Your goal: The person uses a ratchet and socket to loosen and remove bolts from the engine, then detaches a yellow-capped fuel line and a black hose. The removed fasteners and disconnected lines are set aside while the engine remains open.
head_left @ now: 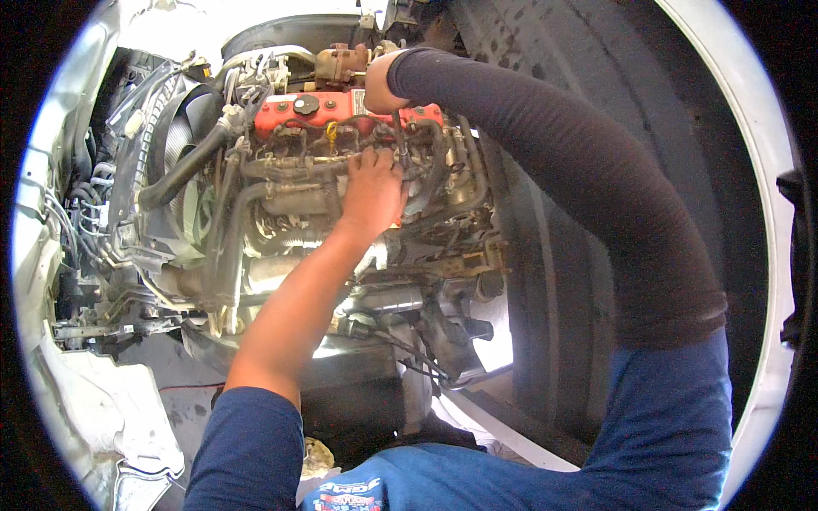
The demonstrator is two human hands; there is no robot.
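An engine with a red valve cover (pixel 328 104) fills the middle of the view. My left hand (pixel 372 194) rests on the pipes and fittings at its near side, fingers a little apart and bent over them. No held thing shows in that hand. Farther off, my right hand (pixel 381 85) lies over the right part of the red cover, its wrist bent and its fingers hidden. A dark upright piece (pixel 398 128) shows just below it; whether the hand holds it I cannot tell. A black filler cap (pixel 306 105) and a yellow dipstick loop (pixel 331 132) are close by.
A thick black hose (pixel 183 175) runs toward the fan shroud and radiator at left. Brown metal housing (pixel 341 61) stands behind the cover. White body panels (pixel 111 400) edge the left; a large dark ribbed panel (pixel 579 281) lies right, under my sleeved right arm.
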